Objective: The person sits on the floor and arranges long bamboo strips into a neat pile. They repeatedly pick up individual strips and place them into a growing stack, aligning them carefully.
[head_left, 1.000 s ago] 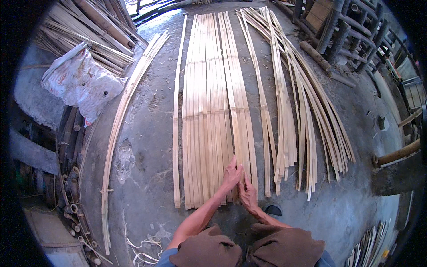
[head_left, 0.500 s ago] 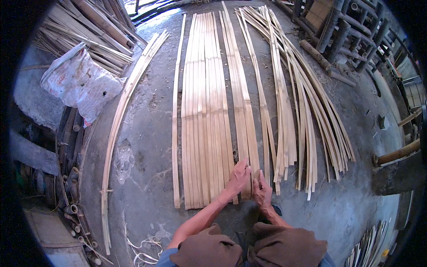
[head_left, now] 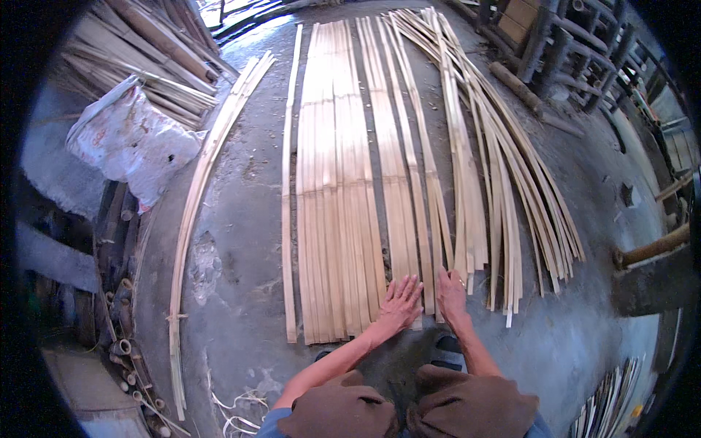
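Long pale bamboo strips (head_left: 336,241) lie side by side on the floor in a wide band, running away from me. A narrower group of strips (head_left: 394,212) lies just right of that band. My left hand (head_left: 400,303) rests flat over this group's near end, its fingers spread. Beside it, my right hand (head_left: 452,296) is closed at the near end of a separate bamboo strip (head_left: 435,219), thumb toward the left. The exact grip of its fingertips is partly hidden.
More loose strips (head_left: 518,197) fan out at the right. A tied bundle (head_left: 191,212) and a single strip (head_left: 290,204) lie left. A white sack (head_left: 135,142) sits by stacked bamboo (head_left: 139,36). A bamboo rack (head_left: 577,58) stands far right.
My right hand has shifted right and slightly farther away, onto another strip. My left hand has moved a little nearer and spread its fingers flat. Strips near my hands have been rearranged.
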A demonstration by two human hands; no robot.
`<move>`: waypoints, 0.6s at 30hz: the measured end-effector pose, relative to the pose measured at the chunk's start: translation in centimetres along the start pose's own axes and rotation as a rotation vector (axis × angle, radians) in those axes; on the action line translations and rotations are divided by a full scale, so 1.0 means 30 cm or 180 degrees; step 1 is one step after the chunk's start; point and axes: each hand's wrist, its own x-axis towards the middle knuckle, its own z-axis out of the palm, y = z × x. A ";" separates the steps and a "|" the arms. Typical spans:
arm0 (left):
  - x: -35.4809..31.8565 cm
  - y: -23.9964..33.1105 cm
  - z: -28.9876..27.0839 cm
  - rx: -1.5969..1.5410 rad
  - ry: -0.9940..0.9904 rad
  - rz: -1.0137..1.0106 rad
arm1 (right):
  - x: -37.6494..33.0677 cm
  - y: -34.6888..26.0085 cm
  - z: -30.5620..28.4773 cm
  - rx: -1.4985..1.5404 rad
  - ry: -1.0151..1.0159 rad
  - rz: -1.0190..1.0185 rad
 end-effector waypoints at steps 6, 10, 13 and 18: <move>-0.002 0.009 -0.013 0.0152 -0.0046 -0.0045 | 0.004 -0.057 0.001 -0.0080 -0.0235 0.0267; -0.009 0.013 0.003 0.0141 -0.0168 -0.0163 | 0.033 -0.057 0.006 -0.0118 -0.0194 0.0525; -0.018 0.009 0.038 0.0148 0.0085 -0.0195 | 0.031 -0.023 0.039 0.0219 0.0171 0.0171; -0.005 0.016 0.028 0.0107 0.0024 -0.0196 | 0.030 0.049 0.050 0.0514 0.0697 -0.0331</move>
